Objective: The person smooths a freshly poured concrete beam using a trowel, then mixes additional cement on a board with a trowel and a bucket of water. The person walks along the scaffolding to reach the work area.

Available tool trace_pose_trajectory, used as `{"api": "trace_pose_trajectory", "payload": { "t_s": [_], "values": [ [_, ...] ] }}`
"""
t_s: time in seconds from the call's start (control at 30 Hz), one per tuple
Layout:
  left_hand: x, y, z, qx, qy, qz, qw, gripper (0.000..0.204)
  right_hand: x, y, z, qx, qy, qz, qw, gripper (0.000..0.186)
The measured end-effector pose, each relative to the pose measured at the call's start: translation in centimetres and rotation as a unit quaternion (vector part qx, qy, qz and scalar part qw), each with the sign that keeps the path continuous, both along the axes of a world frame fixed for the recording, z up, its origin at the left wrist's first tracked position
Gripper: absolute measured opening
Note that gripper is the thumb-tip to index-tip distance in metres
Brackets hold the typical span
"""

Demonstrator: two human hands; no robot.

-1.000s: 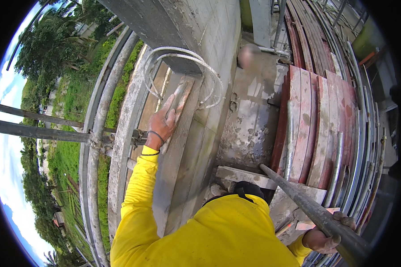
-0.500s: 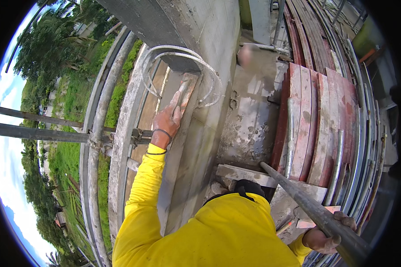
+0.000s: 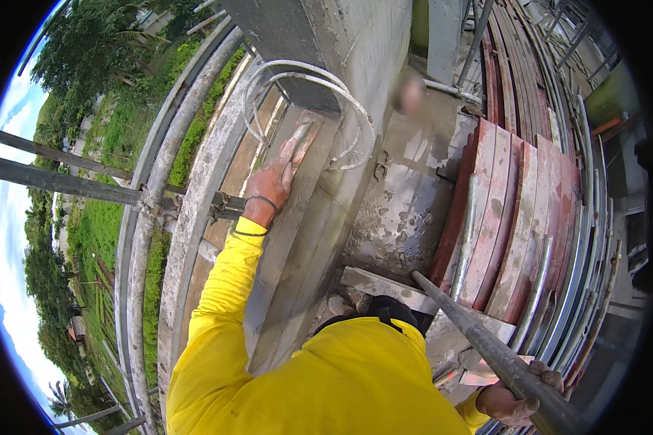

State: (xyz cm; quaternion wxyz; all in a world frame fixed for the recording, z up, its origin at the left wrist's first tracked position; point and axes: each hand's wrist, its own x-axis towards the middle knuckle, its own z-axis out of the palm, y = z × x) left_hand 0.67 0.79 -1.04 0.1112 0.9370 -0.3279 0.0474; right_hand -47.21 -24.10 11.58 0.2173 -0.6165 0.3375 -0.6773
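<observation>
My left hand [image 3: 270, 187] is closed around the handle of a flat hand float [image 3: 305, 134]. The float lies on the grey top of a low concrete wall [image 3: 286, 217], close to the foot of a concrete column [image 3: 290, 43]. A white looped cable [image 3: 363, 116] hangs beside the column, just past the float. At the lower right, my right hand [image 3: 511, 403] wraps around a grey metal pole [image 3: 486, 348]. The pole slants from the lower right corner toward the middle, and part of the hand is hidden behind it.
Scaffold pipes [image 3: 146, 203] run along the left, with greenery beyond and below. Stacked red-edged planks [image 3: 497, 217] and long metal pipes [image 3: 591, 239] fill the right side. A wet, muddy floor [image 3: 395, 210] lies between wall and planks. A short board [image 3: 388, 286] lies by my feet.
The view has turned slightly. My left hand and the float have shifted a little leftward from the column's foot. My right hand still grips the pole.
</observation>
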Motion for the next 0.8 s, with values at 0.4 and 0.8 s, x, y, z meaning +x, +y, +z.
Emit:
{"api": "trace_pose_trajectory", "payload": {
  "t_s": [0.4,0.8],
  "values": [
    [2.5,1.8,-0.8,-0.037,0.029,0.08,0.996,0.05,3.3,-1.5,1.2,-0.158,0.045,-0.058,0.985,0.056],
    [2.5,3.0,0.0,-0.203,0.159,-0.041,0.965,0.051,2.6,-1.7,1.3,-0.162,0.053,-0.047,0.984,0.058]
  ]
}}
